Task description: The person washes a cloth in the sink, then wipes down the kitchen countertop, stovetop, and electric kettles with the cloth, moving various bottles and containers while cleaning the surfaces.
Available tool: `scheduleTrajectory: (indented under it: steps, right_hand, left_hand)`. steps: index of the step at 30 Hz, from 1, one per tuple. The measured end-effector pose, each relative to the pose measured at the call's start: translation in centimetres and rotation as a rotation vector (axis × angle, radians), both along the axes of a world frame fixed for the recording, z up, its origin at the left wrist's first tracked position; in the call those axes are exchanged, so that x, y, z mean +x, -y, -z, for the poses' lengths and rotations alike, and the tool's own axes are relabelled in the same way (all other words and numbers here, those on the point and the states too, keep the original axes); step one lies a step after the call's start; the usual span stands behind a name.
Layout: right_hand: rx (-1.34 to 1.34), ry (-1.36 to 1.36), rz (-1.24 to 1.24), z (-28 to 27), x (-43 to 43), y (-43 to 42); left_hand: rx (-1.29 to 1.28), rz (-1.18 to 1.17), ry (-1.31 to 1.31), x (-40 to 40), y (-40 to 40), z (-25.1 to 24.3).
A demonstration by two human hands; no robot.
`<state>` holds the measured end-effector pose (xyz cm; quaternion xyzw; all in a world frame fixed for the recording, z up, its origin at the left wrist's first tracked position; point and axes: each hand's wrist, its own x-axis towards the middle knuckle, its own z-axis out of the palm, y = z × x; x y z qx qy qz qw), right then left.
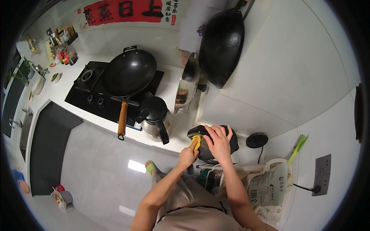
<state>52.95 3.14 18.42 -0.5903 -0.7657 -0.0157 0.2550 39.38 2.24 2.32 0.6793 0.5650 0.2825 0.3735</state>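
My left hand (188, 156) pinches a folded yellow cloth (197, 142) and presses it against a dark, rounded kettle-like vessel (206, 151). Spread over the top of that vessel is my right hand (220, 144), its palm and fingers steadying it at the counter's edge. Much of its far side is hidden under the right hand. A round black power base (256, 140) with a cord sits to its right. On the left stands a steel vacuum jug (156, 124) with a black lid and handle.
A black wok (130, 72) rests on the gas hob (86, 95), its wooden handle (122, 118) jutting past the counter edge. A steel lid (188, 86) stands upright by the wall, beneath a hanging black wok (222, 46). At lower right is a white rack with bags (267, 184).
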Motion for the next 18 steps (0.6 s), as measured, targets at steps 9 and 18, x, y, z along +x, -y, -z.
scheduleTrajectory:
  steps: [9, 18]
  right_hand:
    - [0.001, 0.006, 0.006, 0.1, 0.1, 0.0]
    - [-0.007, 0.009, -0.012, 0.3, 0.0, -0.2]
  left_hand:
    - [-0.241, -0.200, 0.455, -4.5, 3.8, 3.5]
    - [-0.344, -0.368, 0.547, 2.8, -0.8, 3.6]
